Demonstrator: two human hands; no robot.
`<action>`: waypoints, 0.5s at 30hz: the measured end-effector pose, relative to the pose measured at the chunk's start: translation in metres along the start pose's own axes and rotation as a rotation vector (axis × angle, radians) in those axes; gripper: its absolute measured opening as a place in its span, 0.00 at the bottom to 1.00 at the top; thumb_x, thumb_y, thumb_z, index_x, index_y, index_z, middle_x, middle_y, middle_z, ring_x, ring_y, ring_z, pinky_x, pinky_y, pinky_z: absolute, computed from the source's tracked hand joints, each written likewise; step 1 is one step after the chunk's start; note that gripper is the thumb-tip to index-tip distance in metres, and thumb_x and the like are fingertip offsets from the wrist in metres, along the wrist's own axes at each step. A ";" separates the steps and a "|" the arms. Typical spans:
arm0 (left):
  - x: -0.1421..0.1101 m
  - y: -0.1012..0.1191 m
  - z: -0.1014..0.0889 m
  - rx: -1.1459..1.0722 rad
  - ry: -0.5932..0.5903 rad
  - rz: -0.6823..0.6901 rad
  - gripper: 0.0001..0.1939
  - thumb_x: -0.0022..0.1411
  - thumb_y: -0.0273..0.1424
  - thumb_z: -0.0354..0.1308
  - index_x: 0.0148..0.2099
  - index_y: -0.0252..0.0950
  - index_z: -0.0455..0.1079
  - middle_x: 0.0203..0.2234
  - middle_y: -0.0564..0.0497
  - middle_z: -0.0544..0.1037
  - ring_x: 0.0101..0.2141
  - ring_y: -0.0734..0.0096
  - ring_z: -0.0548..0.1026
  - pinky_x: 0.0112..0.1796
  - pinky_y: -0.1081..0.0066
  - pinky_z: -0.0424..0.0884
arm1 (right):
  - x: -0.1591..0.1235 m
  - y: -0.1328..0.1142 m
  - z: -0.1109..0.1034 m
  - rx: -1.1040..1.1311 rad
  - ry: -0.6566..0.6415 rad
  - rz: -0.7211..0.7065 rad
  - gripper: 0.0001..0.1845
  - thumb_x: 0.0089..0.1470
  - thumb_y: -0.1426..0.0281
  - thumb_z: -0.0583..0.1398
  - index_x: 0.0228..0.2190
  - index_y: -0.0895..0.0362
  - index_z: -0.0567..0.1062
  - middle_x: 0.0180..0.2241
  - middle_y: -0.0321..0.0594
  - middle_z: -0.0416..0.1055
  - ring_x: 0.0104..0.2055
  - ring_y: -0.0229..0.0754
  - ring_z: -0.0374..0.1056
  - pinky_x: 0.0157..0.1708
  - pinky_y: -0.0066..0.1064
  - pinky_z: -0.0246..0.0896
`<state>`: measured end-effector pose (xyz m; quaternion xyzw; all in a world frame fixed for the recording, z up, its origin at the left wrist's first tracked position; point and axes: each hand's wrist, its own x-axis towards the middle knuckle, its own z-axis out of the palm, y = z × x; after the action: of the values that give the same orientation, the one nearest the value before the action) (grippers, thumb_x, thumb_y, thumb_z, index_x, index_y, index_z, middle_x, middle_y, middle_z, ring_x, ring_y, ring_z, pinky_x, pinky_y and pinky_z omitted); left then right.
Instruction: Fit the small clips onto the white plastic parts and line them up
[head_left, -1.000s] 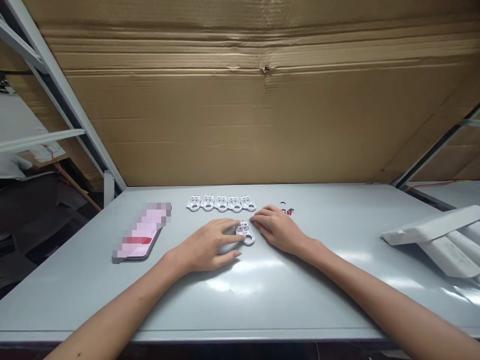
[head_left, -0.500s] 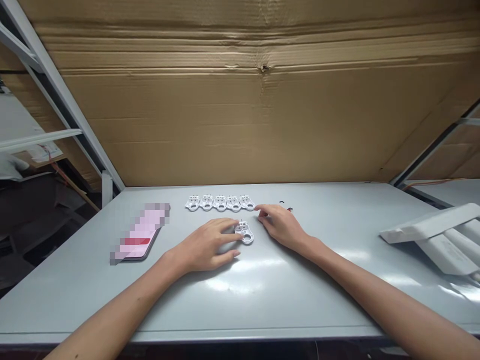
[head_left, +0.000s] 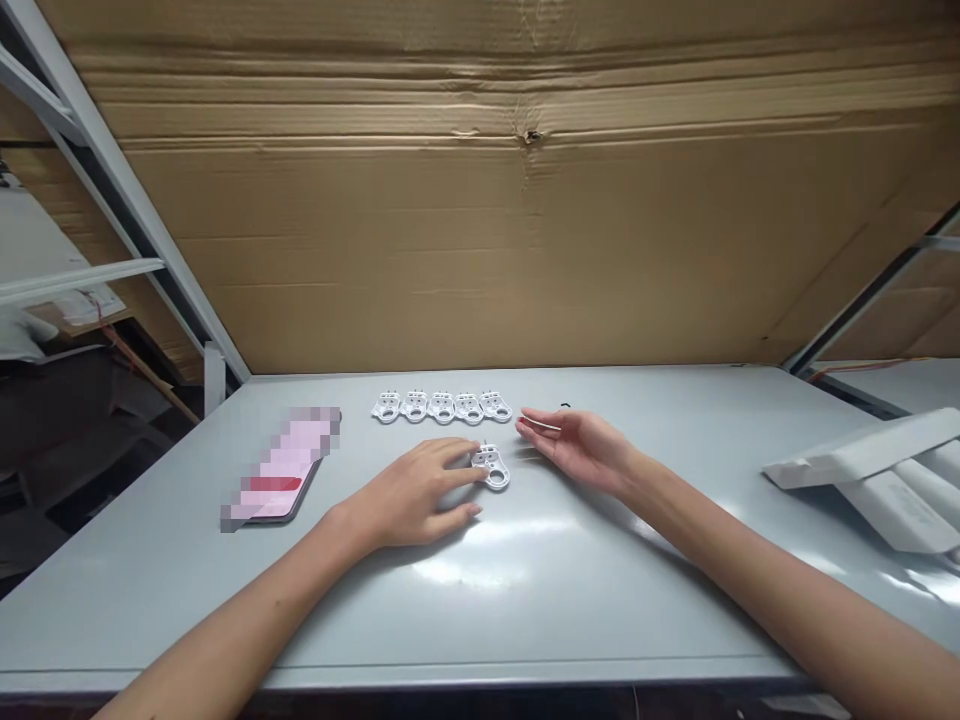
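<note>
Snugly against the left hand [head_left: 409, 492], white bracket [head_left: 489, 462]

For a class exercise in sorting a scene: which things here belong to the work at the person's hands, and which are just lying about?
Belonging to the work:
left hand, fingers on a flat white perforated plastic plate
right hand
row of five matching white plastic plates

Lying about:
flat phone with a pixelated pink screen
long white folded packing board
</note>
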<state>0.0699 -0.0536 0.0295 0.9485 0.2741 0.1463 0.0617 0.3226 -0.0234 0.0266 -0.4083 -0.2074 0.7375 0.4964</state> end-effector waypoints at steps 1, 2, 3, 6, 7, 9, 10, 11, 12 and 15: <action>0.000 0.000 0.000 -0.003 0.002 0.001 0.17 0.67 0.35 0.56 0.56 0.41 0.71 0.59 0.41 0.68 0.59 0.51 0.65 0.56 0.54 0.64 | -0.001 0.000 0.001 0.024 0.001 0.007 0.14 0.49 0.83 0.59 0.36 0.59 0.77 0.38 0.46 0.77 0.47 0.43 0.74 0.49 0.28 0.73; 0.000 0.000 0.000 -0.005 0.001 0.003 0.17 0.66 0.34 0.56 0.56 0.41 0.71 0.59 0.41 0.68 0.59 0.51 0.66 0.56 0.54 0.64 | -0.002 0.000 0.003 0.041 0.000 0.012 0.13 0.49 0.82 0.59 0.37 0.59 0.76 0.39 0.47 0.77 0.47 0.43 0.75 0.48 0.28 0.74; 0.000 0.000 0.000 -0.004 -0.001 0.003 0.17 0.66 0.34 0.56 0.56 0.40 0.71 0.59 0.41 0.68 0.59 0.51 0.66 0.56 0.54 0.64 | -0.003 -0.001 0.004 0.047 -0.001 0.016 0.12 0.51 0.80 0.59 0.38 0.59 0.76 0.40 0.48 0.77 0.46 0.43 0.75 0.48 0.28 0.74; 0.000 0.000 0.000 0.007 -0.001 0.006 0.18 0.66 0.35 0.56 0.58 0.40 0.70 0.60 0.40 0.67 0.59 0.51 0.65 0.56 0.54 0.64 | -0.007 -0.001 0.005 0.004 -0.007 0.001 0.09 0.52 0.78 0.62 0.37 0.57 0.76 0.39 0.45 0.77 0.44 0.40 0.75 0.46 0.25 0.73; 0.000 0.000 0.000 0.011 0.001 0.008 0.19 0.66 0.35 0.56 0.58 0.40 0.69 0.60 0.40 0.67 0.59 0.51 0.65 0.56 0.54 0.64 | -0.008 -0.001 0.004 -0.029 -0.015 -0.017 0.09 0.51 0.78 0.63 0.36 0.56 0.76 0.38 0.43 0.77 0.42 0.38 0.75 0.45 0.23 0.73; 0.000 0.000 0.000 0.011 0.004 0.009 0.19 0.66 0.34 0.56 0.58 0.39 0.69 0.60 0.40 0.67 0.59 0.51 0.65 0.56 0.54 0.64 | -0.009 0.000 0.002 -0.101 -0.041 -0.061 0.12 0.48 0.78 0.66 0.36 0.54 0.78 0.34 0.38 0.76 0.38 0.36 0.74 0.41 0.20 0.72; 0.000 0.000 0.000 0.007 0.007 0.010 0.19 0.66 0.34 0.56 0.58 0.39 0.69 0.60 0.40 0.67 0.59 0.51 0.65 0.56 0.54 0.64 | -0.010 0.000 0.001 -0.131 -0.061 -0.077 0.14 0.47 0.78 0.68 0.37 0.54 0.78 0.32 0.36 0.75 0.35 0.35 0.73 0.38 0.19 0.71; -0.001 0.000 0.001 0.002 0.011 0.011 0.19 0.66 0.34 0.56 0.58 0.39 0.69 0.59 0.40 0.67 0.59 0.50 0.66 0.56 0.54 0.64 | -0.010 0.000 -0.001 -0.160 -0.083 -0.090 0.16 0.46 0.78 0.69 0.38 0.53 0.79 0.30 0.35 0.74 0.33 0.34 0.71 0.35 0.19 0.71; -0.001 0.000 0.001 -0.003 0.015 0.011 0.19 0.66 0.34 0.56 0.58 0.39 0.69 0.59 0.40 0.67 0.59 0.50 0.66 0.56 0.53 0.64 | -0.010 0.000 -0.002 -0.188 -0.103 -0.099 0.18 0.45 0.78 0.69 0.40 0.53 0.79 0.29 0.34 0.74 0.31 0.33 0.70 0.33 0.19 0.70; 0.000 0.000 0.001 -0.013 0.018 0.012 0.19 0.66 0.34 0.56 0.58 0.39 0.69 0.59 0.40 0.68 0.58 0.50 0.66 0.56 0.54 0.65 | -0.008 0.000 -0.004 -0.258 -0.129 -0.120 0.20 0.45 0.74 0.71 0.42 0.52 0.79 0.33 0.35 0.75 0.32 0.33 0.69 0.33 0.20 0.68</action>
<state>0.0696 -0.0537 0.0287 0.9485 0.2678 0.1567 0.0644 0.3270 -0.0314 0.0276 -0.4074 -0.3561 0.6983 0.4687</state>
